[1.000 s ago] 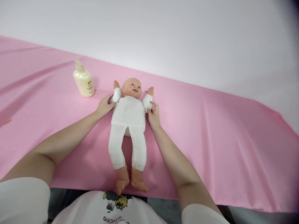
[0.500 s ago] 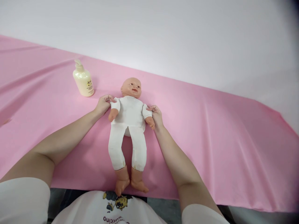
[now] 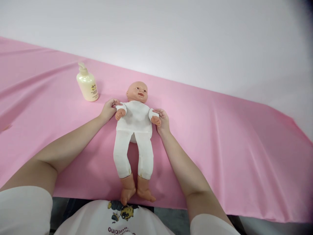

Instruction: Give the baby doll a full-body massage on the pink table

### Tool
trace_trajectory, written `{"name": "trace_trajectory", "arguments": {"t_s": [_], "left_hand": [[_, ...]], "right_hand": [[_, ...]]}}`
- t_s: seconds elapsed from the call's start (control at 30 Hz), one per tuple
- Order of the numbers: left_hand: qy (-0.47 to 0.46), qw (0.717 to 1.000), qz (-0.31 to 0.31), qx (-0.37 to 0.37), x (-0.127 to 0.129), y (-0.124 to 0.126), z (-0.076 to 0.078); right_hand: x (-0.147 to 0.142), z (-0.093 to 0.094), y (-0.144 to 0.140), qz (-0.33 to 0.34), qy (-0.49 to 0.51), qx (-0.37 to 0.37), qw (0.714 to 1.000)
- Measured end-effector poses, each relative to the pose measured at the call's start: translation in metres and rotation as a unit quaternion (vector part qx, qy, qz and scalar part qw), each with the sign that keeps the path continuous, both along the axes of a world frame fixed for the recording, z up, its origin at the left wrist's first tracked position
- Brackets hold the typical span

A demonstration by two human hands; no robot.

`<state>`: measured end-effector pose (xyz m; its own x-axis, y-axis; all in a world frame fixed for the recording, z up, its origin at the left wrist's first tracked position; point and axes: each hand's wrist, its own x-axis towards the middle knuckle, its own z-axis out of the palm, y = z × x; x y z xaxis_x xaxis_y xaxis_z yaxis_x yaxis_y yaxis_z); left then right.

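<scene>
Broadly, I see a pink cloth [image 3: 220, 137], smooth and slightly glossy with long soft creases, covering the surface; a pale matte wall rises behind it. Everything below is placed against the doll.

Doll [image 3: 134, 130]: lies on its back in the middle of the cloth, head away from me, feet at the near cloth edge. Body is soft white fabric, stuffed and tubular in the legs; head, hands and feet are hard, shiny, peach-toned plastic. Both short arms are bent in over the chest.

Left hand [image 3: 108, 110]: at the doll's side toward the bottle, fingertips pinched shut on the white sleeve of that arm near the shoulder.

Right hand [image 3: 163, 120]: at the doll's opposite side, thumb and fingers closed on the other sleeve just above the plastic fist.

Lotion bottle [image 3: 87, 84]: beyond the left hand, well apart from the doll's head, upright. Cream plastic, rounded squat body, curved pump top, small printed label too small to read.
</scene>
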<state>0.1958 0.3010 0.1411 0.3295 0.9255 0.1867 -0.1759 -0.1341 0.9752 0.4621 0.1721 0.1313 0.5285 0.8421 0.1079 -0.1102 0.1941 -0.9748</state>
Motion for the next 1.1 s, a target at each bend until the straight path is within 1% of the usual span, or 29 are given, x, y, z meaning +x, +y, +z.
{"name": "trace_trajectory", "arguments": {"t_s": [0.1, 0.2, 0.33, 0.53, 0.63, 0.8, 0.93, 1.1], "left_hand": [[0.0, 1.0, -0.011, 0.013, -0.001, -0.003, 0.004], [0.029, 0.999, 0.003, 0.033, -0.002, -0.008, 0.011], [0.062, 0.997, 0.009, 0.039, -0.001, -0.01, 0.015], [0.068, 0.997, 0.005, 0.026, -0.002, -0.004, 0.008], [0.104, 0.994, 0.009, 0.039, -0.004, -0.005, 0.009], [0.224, 0.967, 0.052, 0.112, -0.007, -0.008, 0.013], [0.274, 0.947, 0.046, 0.161, -0.006, -0.006, 0.012], [0.331, 0.919, 0.056, 0.208, -0.007, -0.004, 0.012]], "right_hand": [[-0.006, 0.002, -0.002, 0.006, 0.028, 0.054, 0.998], [-0.011, 0.006, -0.004, 0.013, 0.007, 0.078, 0.997], [-0.011, 0.007, -0.006, 0.001, -0.023, 0.063, 0.998], [-0.006, -0.003, -0.005, -0.024, -0.07, 0.026, 0.997], [-0.002, -0.008, -0.004, -0.021, -0.094, 0.017, 0.995], [0.002, -0.008, -0.003, -0.008, -0.147, -0.001, 0.989], [0.0, -0.003, -0.005, -0.018, -0.205, -0.028, 0.978], [-0.002, 0.0, -0.007, -0.001, -0.195, -0.031, 0.98]]}}
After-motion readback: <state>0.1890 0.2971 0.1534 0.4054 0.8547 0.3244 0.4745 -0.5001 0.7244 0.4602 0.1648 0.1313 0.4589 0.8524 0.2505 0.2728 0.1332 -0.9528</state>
